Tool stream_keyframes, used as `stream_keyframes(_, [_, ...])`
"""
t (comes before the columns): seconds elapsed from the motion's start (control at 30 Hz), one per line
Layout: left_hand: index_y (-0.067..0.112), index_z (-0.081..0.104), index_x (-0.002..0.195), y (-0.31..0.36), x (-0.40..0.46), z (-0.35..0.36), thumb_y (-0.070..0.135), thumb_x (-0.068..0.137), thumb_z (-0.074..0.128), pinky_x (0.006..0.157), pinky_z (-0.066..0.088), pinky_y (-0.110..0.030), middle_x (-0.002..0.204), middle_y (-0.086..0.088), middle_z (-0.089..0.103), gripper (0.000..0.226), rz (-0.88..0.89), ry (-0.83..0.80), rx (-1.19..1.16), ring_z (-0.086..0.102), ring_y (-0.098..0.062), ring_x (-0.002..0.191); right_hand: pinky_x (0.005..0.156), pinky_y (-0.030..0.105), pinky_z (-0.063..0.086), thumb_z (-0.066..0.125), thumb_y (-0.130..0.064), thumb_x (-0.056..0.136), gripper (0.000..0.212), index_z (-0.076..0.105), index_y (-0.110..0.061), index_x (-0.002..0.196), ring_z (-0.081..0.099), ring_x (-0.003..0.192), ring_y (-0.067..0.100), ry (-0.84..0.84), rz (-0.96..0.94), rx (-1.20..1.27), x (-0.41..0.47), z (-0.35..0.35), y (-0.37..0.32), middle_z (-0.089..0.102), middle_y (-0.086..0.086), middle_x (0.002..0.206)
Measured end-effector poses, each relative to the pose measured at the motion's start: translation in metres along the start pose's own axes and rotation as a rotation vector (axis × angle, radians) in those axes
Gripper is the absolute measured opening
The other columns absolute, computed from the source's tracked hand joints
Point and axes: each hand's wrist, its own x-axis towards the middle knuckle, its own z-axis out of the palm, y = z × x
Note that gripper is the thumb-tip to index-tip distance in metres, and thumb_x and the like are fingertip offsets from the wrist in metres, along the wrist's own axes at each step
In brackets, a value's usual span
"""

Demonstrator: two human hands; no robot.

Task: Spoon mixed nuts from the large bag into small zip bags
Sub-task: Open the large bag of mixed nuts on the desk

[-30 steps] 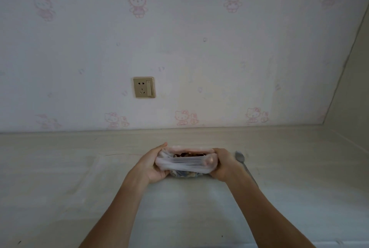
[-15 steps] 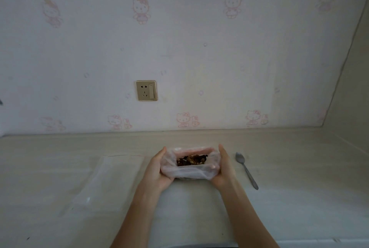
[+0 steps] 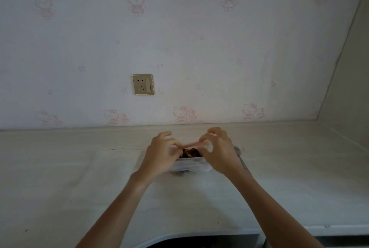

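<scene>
A clear plastic bag [image 3: 189, 165] with dark mixed nuts [image 3: 189, 152] inside stands on the pale counter [image 3: 289, 178]. Its mouth is open and the pink zip rim [image 3: 190, 144] is stretched between my hands. My left hand [image 3: 160, 154] pinches the rim at the left end. My right hand [image 3: 216, 151] pinches it at the right end, fingers curled above the bag. A metal spoon [image 3: 240, 158] lies just right of the bag, mostly hidden behind my right hand and wrist. An empty clear zip bag [image 3: 115, 168] lies flat on the counter to the left.
The counter runs back to a wall with cartoon-cat wallpaper and a gold socket plate [image 3: 143, 84]. A side wall [image 3: 351, 88] closes in on the right. At the bottom, the counter's front edge curves around a dark opening [image 3: 199, 242].
My hands have left the bag's sides and risen to its top edge, now pinching the zip rim. The right hand now covers most of the spoon.
</scene>
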Motion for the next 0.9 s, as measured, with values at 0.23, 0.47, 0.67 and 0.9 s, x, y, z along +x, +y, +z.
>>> stream_keyframes(0.23, [0.041, 0.068, 0.108, 0.000, 0.016, -0.006, 0.061, 0.074, 0.076, 0.094, 0.050, -0.039, 0.133, -0.003, 0.051, 0.040, -0.128, -0.479, 0.263, 0.055, -0.026, 0.126, 0.113, 0.043, 0.030, 0.074, -0.049, 0.086, 0.076, 0.042, -0.022, 0.149, 0.033, 0.141, 0.028, -0.517, -0.046, -0.210, 0.010, -0.006, 0.005, 0.039, 0.006, 0.150])
stream_keyframes(0.47, [0.019, 0.052, 0.140, -0.003, 0.013, -0.010, 0.073, 0.035, 0.075, 0.098, 0.055, -0.039, 0.143, 0.001, 0.041, 0.120, -0.184, -0.547, 0.254, 0.056, -0.024, 0.124, 0.100, 0.035, 0.043, 0.077, -0.049, 0.082, 0.072, 0.050, -0.010, 0.135, 0.045, 0.121, 0.024, -0.601, -0.035, -0.240, 0.012, 0.002, 0.017, 0.044, 0.006, 0.132])
stream_keyframes(0.67, [0.024, 0.033, 0.158, -0.021, 0.020, -0.001, 0.064, 0.057, 0.086, 0.114, 0.042, -0.039, 0.156, 0.002, 0.031, 0.121, -0.201, -0.528, 0.201, 0.041, -0.022, 0.143, 0.098, 0.043, 0.052, 0.076, -0.047, 0.082, 0.053, 0.060, -0.014, 0.121, 0.056, 0.112, 0.028, -0.605, -0.027, -0.047, 0.020, 0.016, 0.038, 0.056, 0.007, 0.122])
stream_keyframes(0.9, [0.031, 0.029, 0.159, -0.041, 0.056, 0.002, 0.062, 0.063, 0.088, 0.109, 0.041, -0.032, 0.153, -0.001, 0.033, 0.117, -0.211, -0.518, 0.164, 0.039, -0.023, 0.142, 0.108, 0.044, 0.046, 0.075, -0.039, 0.085, 0.067, 0.048, -0.019, 0.143, 0.044, 0.131, 0.023, -0.559, 0.033, 0.002, 0.048, 0.032, 0.050, 0.045, 0.002, 0.140])
